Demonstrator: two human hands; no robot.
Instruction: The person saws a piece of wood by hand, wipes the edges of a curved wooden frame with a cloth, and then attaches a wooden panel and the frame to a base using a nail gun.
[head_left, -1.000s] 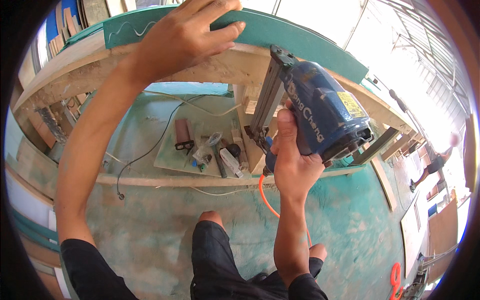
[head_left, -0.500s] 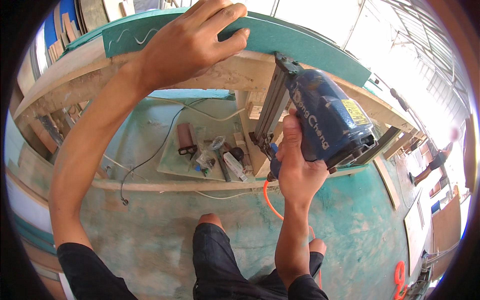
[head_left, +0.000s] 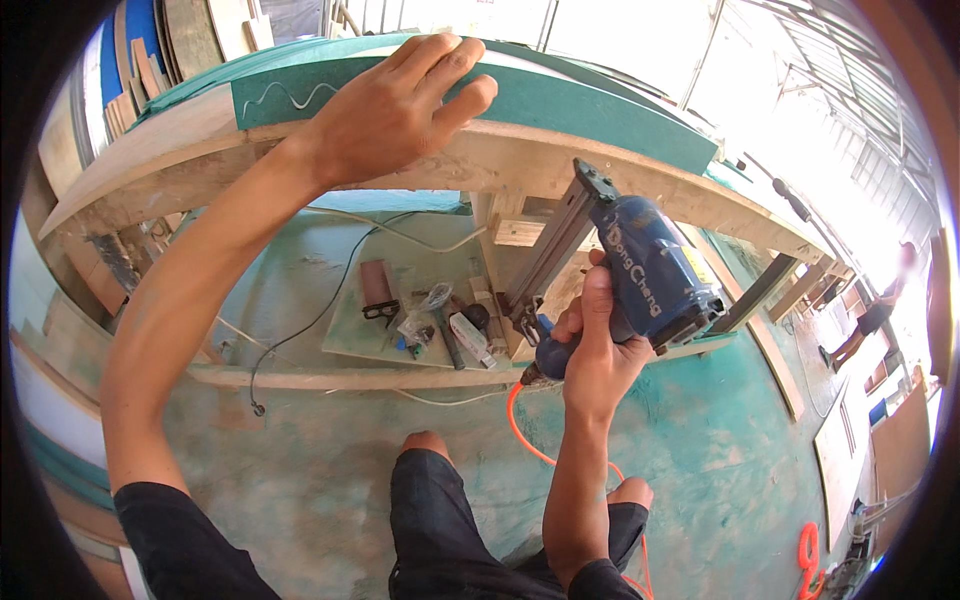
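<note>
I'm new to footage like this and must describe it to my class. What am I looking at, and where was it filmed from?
No machine here: these are a person's own bare hands. The camera is worn on the head, looking down; its fisheye lens bends straight edges.

The right hand grips a blue nail gun with an orange hose. The left hand is at the upper edge of a green board on a wooden workbench; how firmly it holds on is hard to tell.

On the low shelf beneath lie a brown box-shaped thing, a white box and other small items.
</note>
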